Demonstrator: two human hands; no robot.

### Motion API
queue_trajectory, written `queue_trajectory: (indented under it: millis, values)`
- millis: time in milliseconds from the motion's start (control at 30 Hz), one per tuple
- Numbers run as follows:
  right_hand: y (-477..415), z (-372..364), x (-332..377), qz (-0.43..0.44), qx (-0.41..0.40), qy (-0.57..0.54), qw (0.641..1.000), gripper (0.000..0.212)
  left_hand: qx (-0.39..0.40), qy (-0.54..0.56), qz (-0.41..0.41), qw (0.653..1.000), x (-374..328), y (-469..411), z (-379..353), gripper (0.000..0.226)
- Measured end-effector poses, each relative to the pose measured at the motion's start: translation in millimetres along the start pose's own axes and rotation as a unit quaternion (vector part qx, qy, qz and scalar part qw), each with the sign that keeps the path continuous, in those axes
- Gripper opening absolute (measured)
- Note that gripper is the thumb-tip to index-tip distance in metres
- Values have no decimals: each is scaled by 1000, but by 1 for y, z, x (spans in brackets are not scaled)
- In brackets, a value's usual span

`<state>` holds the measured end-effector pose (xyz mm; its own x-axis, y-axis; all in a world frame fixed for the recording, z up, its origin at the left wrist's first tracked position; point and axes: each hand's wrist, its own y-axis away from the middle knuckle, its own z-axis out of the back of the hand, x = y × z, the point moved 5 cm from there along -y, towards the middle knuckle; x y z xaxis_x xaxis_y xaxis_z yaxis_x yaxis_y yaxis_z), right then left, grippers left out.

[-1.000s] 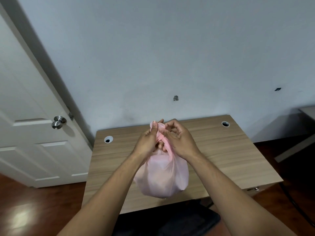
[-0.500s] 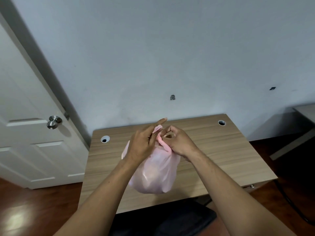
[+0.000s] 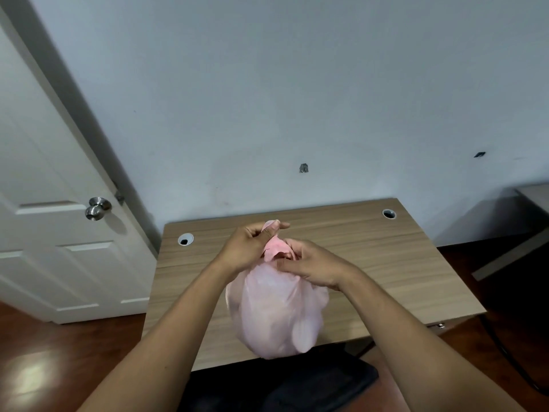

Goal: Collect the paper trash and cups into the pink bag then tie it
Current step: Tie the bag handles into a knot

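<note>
The pink bag (image 3: 276,316) bulges full and hangs over the near edge of the wooden desk (image 3: 386,263). Its neck is gathered into a twisted bunch between my hands. My left hand (image 3: 249,248) pinches one pink strand of the neck between thumb and fingers, lifted slightly up. On the right side of the neck, my right hand (image 3: 312,267) closes around it, fingers curled into the plastic. The bag's contents show only as pale shapes through the plastic. No loose paper or cups lie on the desk.
Two round cable holes (image 3: 185,239) (image 3: 389,214) sit at the desk's back corners. A white door with a metal knob (image 3: 96,208) stands at the left. A dark chair seat (image 3: 282,385) is below the desk edge. Another table's corner (image 3: 534,194) is at the right.
The bag has swung back to the right and hangs lower under my hands. My left index finger has curled in, and my left hand now pinches a strand of the neck.
</note>
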<state>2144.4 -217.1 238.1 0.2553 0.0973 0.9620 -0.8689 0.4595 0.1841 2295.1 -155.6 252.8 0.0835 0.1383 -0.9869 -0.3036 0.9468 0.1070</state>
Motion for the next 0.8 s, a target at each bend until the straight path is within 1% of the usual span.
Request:
queue_trajectory:
  millis: [33, 67, 133, 200, 233, 300, 367, 467, 500, 567, 600, 700, 733, 800]
  values:
    - [0, 1, 0, 7, -28, 26, 999, 9, 11, 46, 24, 999, 5, -1, -2, 32]
    - [1, 1, 2, 12, -55, 40, 998, 16, 24, 91, 48, 994, 9, -1, -4, 33]
    - [4, -2, 8, 18, -100, 37, 994, 45, 44, 152, 88, 983, 18, -2, -8, 37]
    - [8, -2, 12, 17, -133, 60, 989, 60, 40, 153, 116, 981, 26, -1, -9, 37]
    - [8, -1, 11, 17, -147, 96, 984, 63, 36, 144, 116, 982, 29, 0, -9, 40]
    - [8, 1, 5, 8, -172, 150, 974, 61, 26, 133, 109, 985, 38, 2, -8, 48]
    - [6, 3, -9, -1, -193, 181, 964, 59, -10, 84, 96, 992, 49, 4, -4, 48]
    - [3, 1, -40, -20, -185, 239, 953, 53, -60, -77, 78, 992, 74, 7, 6, 39]
    - [4, 0, -51, -37, -185, 251, 949, 53, -69, -108, 83, 988, 85, 9, 9, 38]
    - [9, 1, -71, -74, -186, 265, 943, 56, -83, -121, 104, 984, 110, 12, 16, 35]
    - [13, 0, -79, -87, -185, 266, 942, 54, -95, -136, 110, 980, 121, 14, 21, 34]
    - [18, 1, -98, -116, -193, 267, 937, 47, -141, -254, 110, 950, 145, 17, 38, 39]
    - [19, 2, -103, -128, -197, 268, 935, 48, -157, -287, 107, 939, 151, 18, 43, 41]
    - [20, 2, -113, -153, -202, 278, 927, 54, -178, -314, 105, 927, 161, 19, 49, 41]
